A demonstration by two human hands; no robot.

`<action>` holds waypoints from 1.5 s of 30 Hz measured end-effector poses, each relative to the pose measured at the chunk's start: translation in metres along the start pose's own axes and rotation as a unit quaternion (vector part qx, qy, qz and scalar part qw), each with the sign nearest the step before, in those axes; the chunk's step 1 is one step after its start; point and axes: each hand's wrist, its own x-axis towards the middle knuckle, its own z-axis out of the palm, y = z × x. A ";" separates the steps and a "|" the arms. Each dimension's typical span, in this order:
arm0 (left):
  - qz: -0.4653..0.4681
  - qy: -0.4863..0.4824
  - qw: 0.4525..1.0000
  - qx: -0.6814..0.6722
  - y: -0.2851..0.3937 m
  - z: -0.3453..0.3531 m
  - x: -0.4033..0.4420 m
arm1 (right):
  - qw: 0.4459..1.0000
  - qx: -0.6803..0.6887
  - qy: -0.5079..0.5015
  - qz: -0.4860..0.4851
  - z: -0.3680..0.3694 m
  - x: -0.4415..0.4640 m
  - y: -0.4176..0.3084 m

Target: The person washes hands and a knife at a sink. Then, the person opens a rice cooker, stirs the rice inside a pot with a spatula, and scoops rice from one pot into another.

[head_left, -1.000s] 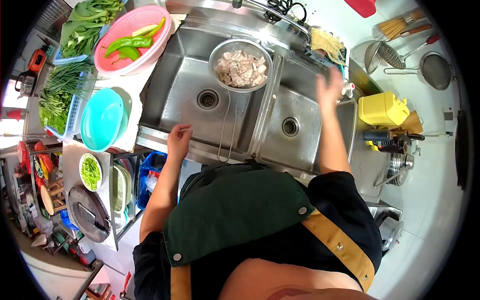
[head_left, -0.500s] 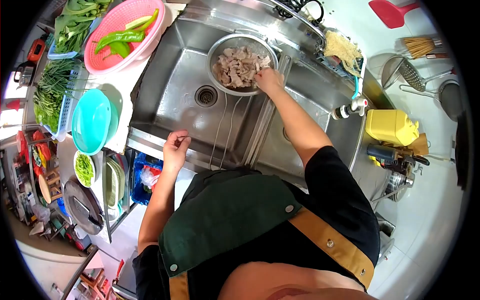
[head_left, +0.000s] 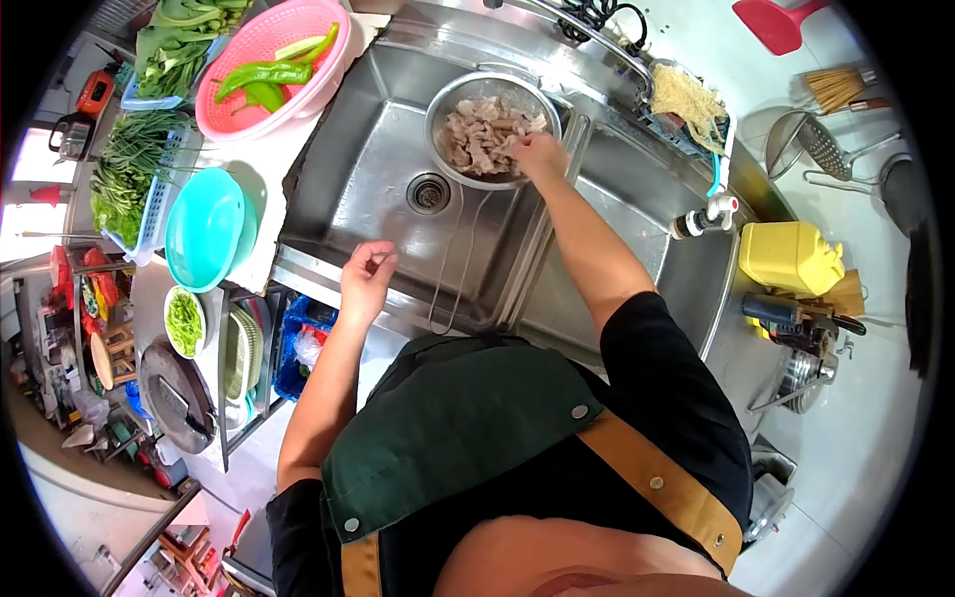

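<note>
Pale slices of meat [head_left: 477, 134] lie heaped in a round metal strainer [head_left: 522, 92], which is in or over the far right part of the left sink basin [head_left: 388, 159], next to the divider [head_left: 532, 249]; whether it rests on the basin's bottom cannot be told. The right hand [head_left: 539, 157] reaches over the strainer's right side, its fingers down at the meat; the tips are partly hidden, so I cannot tell whether they are clamped on a slice or only touching. The strainer's long wire handle [head_left: 455, 237] runs toward the person, just right of the drain [head_left: 429, 193]. The left hand [head_left: 368, 279] hangs near the front edge of the same basin, apart from the strainer, its fingers loosely bent with the thumb a little away from them and nothing seen between.

Right of the divider is the second basin [head_left: 607, 254], beneath the right forearm, with a red-and-white tap [head_left: 721, 207] at its far right. A tan scrubber [head_left: 688, 104] lies behind it, and a yellow jug [head_left: 791, 257] stands farther right. On the left, a white surface [head_left: 269, 189] carries a pink colander [head_left: 224, 104] of green peppers [head_left: 264, 75] and, nearer the person, a turquoise bowl [head_left: 204, 229]
</note>
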 end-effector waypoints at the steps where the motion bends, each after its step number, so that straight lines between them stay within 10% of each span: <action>1: -0.018 -0.005 1.000 0.004 0.007 0.002 0.003 | 1.000 0.009 0.013 -0.015 -0.005 -0.001 0.001; 14: 0.110 -0.047 0.993 0.001 0.122 0.061 0.057 | 0.848 0.410 -0.077 -0.326 -0.070 -0.091 -0.073; 28: 0.044 -0.052 0.997 -0.026 0.152 0.036 0.033 | 0.841 0.356 -0.181 -0.364 -0.105 -0.124 -0.099; 37: 0.296 0.002 0.929 0.221 0.160 0.039 0.024 | 0.816 0.248 -0.011 -0.522 -0.117 -0.123 -0.099; 45: 0.090 -0.024 0.995 0.043 0.167 0.044 0.016 | 0.825 0.308 0.063 -0.470 -0.109 -0.120 -0.095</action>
